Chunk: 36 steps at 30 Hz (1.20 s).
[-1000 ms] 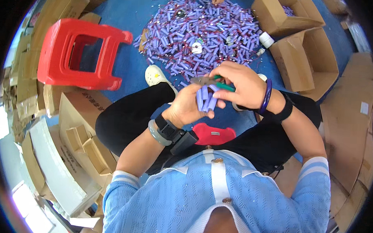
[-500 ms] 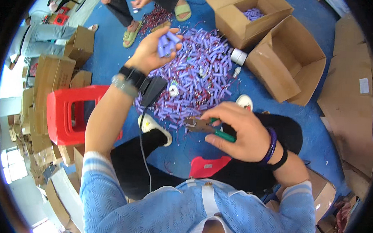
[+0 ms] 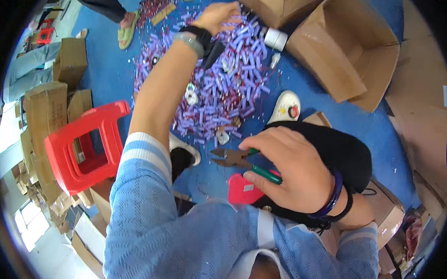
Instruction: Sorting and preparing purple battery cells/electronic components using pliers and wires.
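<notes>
Stretched out over the far part of the pile is my left hand [image 3: 219, 17], back upward, with fingers apart. No cell shows in it, though its palm is hidden. Below it spreads a heap of purple cylindrical battery cells [image 3: 217, 107], many with dark red wires, on the blue floor. My right hand [image 3: 296, 166] is wrapped round the green handles of a pair of cutting pliers [image 3: 232, 158]. Their jaws are parted and point left, on the near side of the heap, with nothing between them.
An open cardboard box [image 3: 325, 59] lies right of the heap, beside a white cylinder [image 3: 275, 39]. A red plastic stool [image 3: 60, 158] stands at left. Stacked cartons [image 3: 46, 113] line the left side. Another person's sandalled foot [image 3: 126, 30] is at the far left.
My left hand has turned over and reached farther across the heap; the cells that lay in it no longer show. The whole view has shifted. My right hand still grips the pliers.
</notes>
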Motion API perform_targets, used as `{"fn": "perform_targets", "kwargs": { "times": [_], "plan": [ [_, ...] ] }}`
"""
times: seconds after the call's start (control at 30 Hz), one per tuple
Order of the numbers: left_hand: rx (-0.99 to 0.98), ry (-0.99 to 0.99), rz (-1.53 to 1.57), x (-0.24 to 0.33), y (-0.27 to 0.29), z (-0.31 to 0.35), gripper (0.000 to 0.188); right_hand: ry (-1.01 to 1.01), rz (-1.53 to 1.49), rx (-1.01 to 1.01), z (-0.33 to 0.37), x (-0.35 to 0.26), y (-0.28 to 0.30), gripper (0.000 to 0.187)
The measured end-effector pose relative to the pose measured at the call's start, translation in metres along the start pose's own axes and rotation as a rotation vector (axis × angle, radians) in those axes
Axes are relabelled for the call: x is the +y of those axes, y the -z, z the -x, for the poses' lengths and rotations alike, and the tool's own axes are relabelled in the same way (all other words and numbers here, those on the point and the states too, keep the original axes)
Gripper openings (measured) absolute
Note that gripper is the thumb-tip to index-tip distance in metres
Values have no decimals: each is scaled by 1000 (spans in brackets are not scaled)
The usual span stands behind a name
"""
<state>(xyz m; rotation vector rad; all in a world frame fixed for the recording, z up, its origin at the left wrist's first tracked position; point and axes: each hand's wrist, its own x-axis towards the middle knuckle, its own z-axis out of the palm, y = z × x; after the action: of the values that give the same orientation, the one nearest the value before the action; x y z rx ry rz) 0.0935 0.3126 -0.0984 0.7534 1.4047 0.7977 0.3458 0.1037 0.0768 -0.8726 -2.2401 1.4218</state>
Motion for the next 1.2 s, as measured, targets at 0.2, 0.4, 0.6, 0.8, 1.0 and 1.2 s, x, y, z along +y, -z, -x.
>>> {"fn": "perform_targets", "kwargs": {
  "times": [0.2,0.4,0.6,0.8,1.0,1.2],
  "plan": [
    [113,-193,-628,-206,76,53,22,-5,102,-172,-6,-9,-9,42],
    [110,-225,-995,-243,-24,94,26,1,184,-157,-11,-1,-26,37],
    [343,-234,-1440,-268,-49,121,15,-13,193,-291,-14,-5,-27,42],
    [195,-518,-750,-241,8,160,19,62,258,-134,-10,5,-23,36],
    [222,-376,-265,-180,33,216,21,74,292,-30,-12,10,-22,32],
    [-11,-351,257,-102,18,276,22,43,147,169,-20,15,-31,32]
  ]
}}
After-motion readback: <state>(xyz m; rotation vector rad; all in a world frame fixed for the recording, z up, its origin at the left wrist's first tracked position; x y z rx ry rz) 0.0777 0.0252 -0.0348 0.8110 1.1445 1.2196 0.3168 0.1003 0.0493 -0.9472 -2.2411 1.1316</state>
